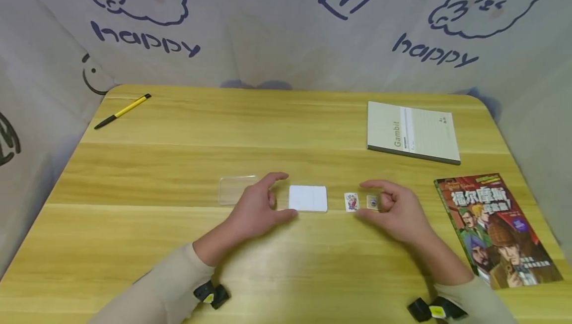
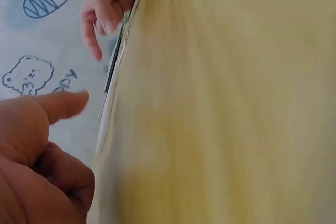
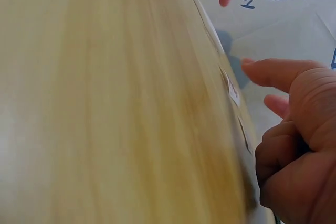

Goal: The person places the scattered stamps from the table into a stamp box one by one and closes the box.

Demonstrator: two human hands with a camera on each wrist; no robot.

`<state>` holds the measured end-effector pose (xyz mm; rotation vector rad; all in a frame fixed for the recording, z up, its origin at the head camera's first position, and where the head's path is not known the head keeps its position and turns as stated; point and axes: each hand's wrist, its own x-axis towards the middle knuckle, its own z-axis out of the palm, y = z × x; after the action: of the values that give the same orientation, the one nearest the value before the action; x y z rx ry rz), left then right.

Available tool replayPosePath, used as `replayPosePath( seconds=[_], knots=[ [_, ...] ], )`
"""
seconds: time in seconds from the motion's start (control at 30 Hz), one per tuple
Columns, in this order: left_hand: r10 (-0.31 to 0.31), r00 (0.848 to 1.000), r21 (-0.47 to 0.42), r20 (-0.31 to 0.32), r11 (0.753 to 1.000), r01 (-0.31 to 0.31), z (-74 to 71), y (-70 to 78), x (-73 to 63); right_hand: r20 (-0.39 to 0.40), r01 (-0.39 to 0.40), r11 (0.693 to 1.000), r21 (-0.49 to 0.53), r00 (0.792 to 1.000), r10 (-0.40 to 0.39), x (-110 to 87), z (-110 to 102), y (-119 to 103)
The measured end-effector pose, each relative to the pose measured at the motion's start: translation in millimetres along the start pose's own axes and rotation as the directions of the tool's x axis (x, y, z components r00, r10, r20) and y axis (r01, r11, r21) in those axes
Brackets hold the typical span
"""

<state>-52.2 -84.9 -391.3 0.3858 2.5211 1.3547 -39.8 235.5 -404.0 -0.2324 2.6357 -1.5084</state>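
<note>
A white rectangular block (image 1: 308, 198), possibly a small stack of cards, lies on the table between the two hands. My left hand (image 1: 256, 207) is at its left side, thumb and index finger spread apart, the other fingers curled in with nothing held. Under or beside that hand lies a clear plastic lid-like tray (image 1: 232, 191). To the block's right is a small card with a colourful figure (image 1: 351, 202). Beside it lies a small square piece with a dark centre (image 1: 372, 202). My right hand (image 1: 397, 210) hovers around these two, thumb and index finger apart, holding nothing.
A cream notebook (image 1: 413, 133) lies at the back right. In front of it is a comic-style book (image 1: 498, 232) near the table's right edge. A yellow and black pen (image 1: 122, 111) rests at the back left. A printed cloth (image 1: 286, 26) hangs behind the table (image 1: 286, 130).
</note>
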Motion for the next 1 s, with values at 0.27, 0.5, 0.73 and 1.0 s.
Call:
replayPosePath(
  seconds=[0.27,0.5,0.73,1.0],
  knots=[
    [-0.004,1.000,0.030,-0.001,1.000,0.004,12.3,-3.2,4.9,0.045,0.021,0.995,-0.100,0.999,-0.017,3.6,3,4],
    [-0.026,1.000,0.040,0.005,0.999,0.025,13.6,-6.6,7.7,0.071,0.022,0.989,-0.144,0.997,-0.012,6.0,4,5],
    [-0.030,0.999,0.022,0.010,0.999,0.030,13.9,-7.8,8.2,0.090,0.033,0.986,-0.163,0.996,-0.019,7.7,5,4],
    [-0.019,1.000,0.030,0.004,0.999,0.019,13.7,-7.2,9.5,0.102,0.033,0.987,-0.160,0.995,-0.016,9.0,4,2]
  ],
)
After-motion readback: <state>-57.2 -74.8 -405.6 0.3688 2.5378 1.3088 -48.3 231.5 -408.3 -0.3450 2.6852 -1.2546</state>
